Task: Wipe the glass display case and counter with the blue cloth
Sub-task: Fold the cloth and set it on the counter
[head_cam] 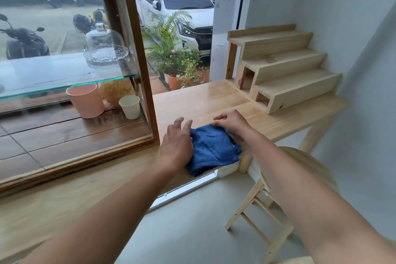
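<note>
Head view: blue cloth (pixel 212 148) lies bunched at tabletop (pixel 203 100) front edge, 1 fold hanging over, just beside right corner of glass display case (pixel 141 60). Left hand (pixel 177 143): fingers straight and spread, resting on cloth's left side, likely pinning it. Right hand (pixel 231 123): fingers curled on cloth's far corner, apparently pinching it to fold or gather pad. Wiping seemingly not yet begun; case glass close for first pass.
</note>
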